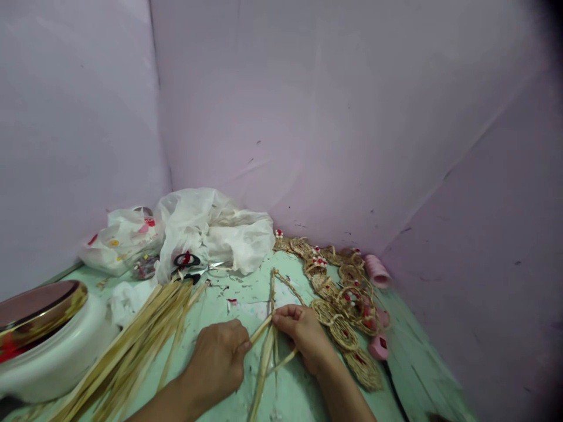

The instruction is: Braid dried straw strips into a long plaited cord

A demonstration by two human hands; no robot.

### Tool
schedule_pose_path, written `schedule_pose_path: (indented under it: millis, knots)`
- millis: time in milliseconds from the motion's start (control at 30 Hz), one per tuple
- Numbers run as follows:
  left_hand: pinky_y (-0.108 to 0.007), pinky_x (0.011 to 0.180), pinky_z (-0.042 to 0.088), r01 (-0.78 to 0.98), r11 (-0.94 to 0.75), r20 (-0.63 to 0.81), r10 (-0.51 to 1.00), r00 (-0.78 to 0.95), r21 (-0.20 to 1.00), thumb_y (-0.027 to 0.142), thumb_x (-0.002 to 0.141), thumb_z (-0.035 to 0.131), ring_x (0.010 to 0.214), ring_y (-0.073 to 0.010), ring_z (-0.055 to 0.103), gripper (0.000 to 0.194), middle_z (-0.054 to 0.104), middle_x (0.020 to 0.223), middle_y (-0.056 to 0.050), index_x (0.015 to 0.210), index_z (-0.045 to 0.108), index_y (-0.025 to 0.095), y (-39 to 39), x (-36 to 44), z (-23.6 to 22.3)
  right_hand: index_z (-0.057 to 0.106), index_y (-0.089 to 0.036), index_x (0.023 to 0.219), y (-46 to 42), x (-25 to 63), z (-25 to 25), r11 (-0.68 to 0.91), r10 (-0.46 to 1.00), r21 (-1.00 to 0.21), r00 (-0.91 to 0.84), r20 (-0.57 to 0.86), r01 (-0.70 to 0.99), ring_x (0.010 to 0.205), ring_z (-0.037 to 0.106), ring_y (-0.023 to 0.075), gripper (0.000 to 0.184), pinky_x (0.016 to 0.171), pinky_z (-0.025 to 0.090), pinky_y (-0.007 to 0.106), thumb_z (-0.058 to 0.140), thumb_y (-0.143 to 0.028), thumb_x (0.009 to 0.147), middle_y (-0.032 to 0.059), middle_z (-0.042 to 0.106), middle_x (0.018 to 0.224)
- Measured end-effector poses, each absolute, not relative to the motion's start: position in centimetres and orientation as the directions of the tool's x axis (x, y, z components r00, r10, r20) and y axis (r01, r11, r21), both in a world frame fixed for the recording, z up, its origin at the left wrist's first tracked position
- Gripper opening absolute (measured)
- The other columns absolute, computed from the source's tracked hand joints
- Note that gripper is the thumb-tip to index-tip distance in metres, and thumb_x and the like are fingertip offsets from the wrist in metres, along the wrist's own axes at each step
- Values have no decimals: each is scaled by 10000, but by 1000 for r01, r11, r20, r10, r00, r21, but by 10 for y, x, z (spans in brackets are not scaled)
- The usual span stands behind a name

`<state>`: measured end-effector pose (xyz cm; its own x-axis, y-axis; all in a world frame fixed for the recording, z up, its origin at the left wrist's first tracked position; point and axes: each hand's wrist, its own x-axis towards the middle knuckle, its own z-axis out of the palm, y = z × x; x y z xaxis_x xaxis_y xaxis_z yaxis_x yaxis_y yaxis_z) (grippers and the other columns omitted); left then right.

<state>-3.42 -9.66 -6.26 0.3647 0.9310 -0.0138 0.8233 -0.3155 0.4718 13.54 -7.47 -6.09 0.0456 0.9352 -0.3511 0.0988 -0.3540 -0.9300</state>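
My left hand (222, 351) is closed on a pale dried-leaf strand (260, 329), stretched toward the braid's working end. In a pinch, my right hand (301, 334) holds the braid (273, 288) where its loose strands come apart. The finished part of the braid runs away from my fingers, bends at the far end and comes back toward my right hand. Several loose strands (264, 372) hang down toward me between the two hands. Left of my left hand lies a bundle of dried strips (132, 340). Part of the braid is hidden behind my right hand.
Black-handled scissors (193, 272) lie beyond the strips, against a white plastic bag (211, 228). At left stands a white round container (74, 346). Coiled woven pieces with red and white beads (343, 331), a pink thread spool (377, 271) and a pink corded tool (378, 346) are at right.
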Motion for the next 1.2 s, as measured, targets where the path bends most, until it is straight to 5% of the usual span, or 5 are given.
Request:
schedule_pose_path:
  millis: [867,1033,1133,1200]
  knots:
    - [-237,558,269,773,-385,59,908,414,504,183,713,399,589,-110,478,200,539,629,-6,545,506,170,-98,-38,-64,571,-122,569,-74,136,-61,-348,938,-935,42,-345,66,391,276,44,203,411,177,213,640,-307,521,-51,416,431]
    - [-221,526,304,677,-137,26,985,171,723,273,696,443,544,-110,479,218,541,554,-4,547,555,159,-86,-34,-50,569,-126,571,-73,138,-62,-364,931,-931,40,-362,32,371,263,41,203,391,166,209,637,-311,524,-59,400,415]
    - [-218,434,294,459,173,-212,977,35,872,255,700,443,417,-105,454,186,506,466,14,703,592,143,-68,-19,-33,569,-121,571,-73,139,-62,-348,937,-937,20,-348,26,361,259,38,200,383,164,206,633,-307,535,-60,392,407]
    - [-208,359,240,301,369,-413,905,96,879,195,675,454,336,-101,411,153,450,395,41,753,571,134,-59,-5,-24,568,-117,578,-73,139,-63,-330,944,-944,12,-329,17,357,261,38,197,379,162,204,632,-299,539,-62,388,404]
